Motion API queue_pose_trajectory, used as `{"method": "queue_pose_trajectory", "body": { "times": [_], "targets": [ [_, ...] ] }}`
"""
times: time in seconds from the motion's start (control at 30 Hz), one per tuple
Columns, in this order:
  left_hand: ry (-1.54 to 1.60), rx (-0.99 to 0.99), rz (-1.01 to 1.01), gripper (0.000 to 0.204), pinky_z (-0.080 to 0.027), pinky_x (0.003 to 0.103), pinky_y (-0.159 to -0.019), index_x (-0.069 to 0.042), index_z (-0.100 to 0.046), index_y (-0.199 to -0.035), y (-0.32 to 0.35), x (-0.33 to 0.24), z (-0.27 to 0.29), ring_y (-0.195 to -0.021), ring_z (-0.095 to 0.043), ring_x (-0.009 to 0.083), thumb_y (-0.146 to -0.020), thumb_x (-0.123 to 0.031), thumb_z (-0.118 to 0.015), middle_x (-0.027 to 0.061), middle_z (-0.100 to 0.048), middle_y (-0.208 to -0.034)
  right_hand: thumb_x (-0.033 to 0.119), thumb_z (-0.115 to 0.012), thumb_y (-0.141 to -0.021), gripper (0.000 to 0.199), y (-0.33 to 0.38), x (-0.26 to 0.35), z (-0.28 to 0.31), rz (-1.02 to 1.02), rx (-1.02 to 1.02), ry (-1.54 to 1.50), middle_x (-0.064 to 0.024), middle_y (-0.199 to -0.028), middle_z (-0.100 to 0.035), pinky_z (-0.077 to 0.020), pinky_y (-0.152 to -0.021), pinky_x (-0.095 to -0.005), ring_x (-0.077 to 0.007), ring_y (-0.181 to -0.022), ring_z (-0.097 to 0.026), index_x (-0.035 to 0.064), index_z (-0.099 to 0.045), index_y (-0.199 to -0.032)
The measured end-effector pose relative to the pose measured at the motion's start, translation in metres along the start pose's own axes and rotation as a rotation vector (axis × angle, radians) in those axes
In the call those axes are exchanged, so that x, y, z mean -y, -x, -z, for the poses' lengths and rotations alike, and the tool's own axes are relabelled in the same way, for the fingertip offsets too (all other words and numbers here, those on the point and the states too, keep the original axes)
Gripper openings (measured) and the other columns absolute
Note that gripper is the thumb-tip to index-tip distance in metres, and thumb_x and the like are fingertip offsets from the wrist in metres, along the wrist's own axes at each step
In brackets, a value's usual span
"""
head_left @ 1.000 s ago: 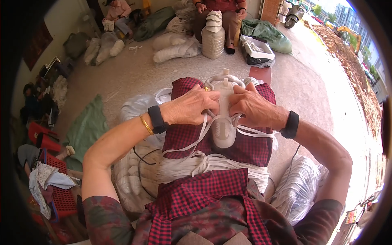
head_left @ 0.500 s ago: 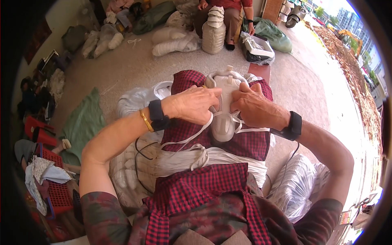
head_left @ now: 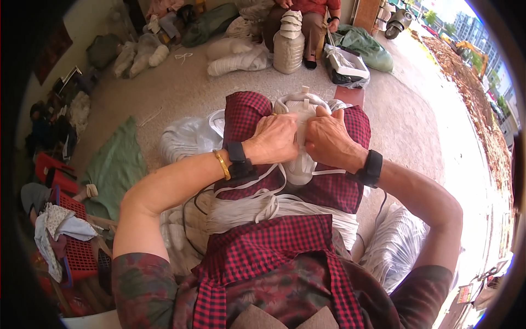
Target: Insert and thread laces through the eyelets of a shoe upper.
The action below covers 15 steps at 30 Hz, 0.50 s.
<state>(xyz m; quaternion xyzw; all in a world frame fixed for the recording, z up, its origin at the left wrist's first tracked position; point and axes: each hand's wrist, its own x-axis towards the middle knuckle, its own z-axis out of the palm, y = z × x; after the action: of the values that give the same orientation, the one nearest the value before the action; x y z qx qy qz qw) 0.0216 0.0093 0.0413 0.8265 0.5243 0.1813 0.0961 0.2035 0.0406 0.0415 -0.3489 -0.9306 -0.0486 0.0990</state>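
Head camera view: 1 pale shoe lies in the lap of the person, between the 2 thighs, with its toe pointing to the body and its heel pointing away. The left hand touches the left side of the shoe, and the right hand touches the right side. Both hands are closed, with the fingers bent inward over the upper part. The fingertips are hidden, so I cannot tell if they pinch the lace or the shoe itself. White lace comes out on both sides, below the hands. Each wrist has 1 black band, and the left forearm also has 1 gold bracelet. A checked red and black apron covers the body and the thighs, and across it, nearer to the belly than the shoe, lies a bundle of white laces. A clear bag stands on the right. Farther away, 1 co-worker in a red top sits behind a tall clear container, with white pieces stacked on its top.
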Motion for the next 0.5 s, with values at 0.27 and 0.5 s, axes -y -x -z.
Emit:
{"method": "queue_pose_trajectory", "body": {
  "times": [0.27, 0.5],
  "targets": [
    [0.318, -0.13, -0.119, 0.013, -0.049, 0.037, -0.067, 0.004, -0.065, -0.072, 0.011, 0.014, -0.001, -0.073, -0.063, 0.0266, -0.074, -0.008, -0.067, 0.0128, -0.062, -0.088, 0.011, -0.07, -0.061, 0.006, -0.006, 0.009, 0.006, -0.103, 0.089, -0.073, -0.0097, -0.073, -0.066, -0.0319, -0.078, -0.0495, -0.0278, -0.098, -0.056, 0.0056, -0.068, -0.064],
    [0.924, -0.001, -0.019, 0.015, -0.045, 0.024, -0.061, -0.004, -0.059, -0.1, 0.036, -0.021, 0.023, -0.063, -0.051, 0.0069, -0.103, -0.017, -0.053, -0.0009, -0.055, -0.077, 0.014, -0.073, -0.06, 0.009, -0.005, 0.012, 0.005, -0.104, 0.063, -0.097, -0.0079, -0.071, -0.064, -0.0332, -0.075, -0.0488, -0.0273, -0.094, -0.056, 0.0086, -0.068, -0.065]
  ]
}}
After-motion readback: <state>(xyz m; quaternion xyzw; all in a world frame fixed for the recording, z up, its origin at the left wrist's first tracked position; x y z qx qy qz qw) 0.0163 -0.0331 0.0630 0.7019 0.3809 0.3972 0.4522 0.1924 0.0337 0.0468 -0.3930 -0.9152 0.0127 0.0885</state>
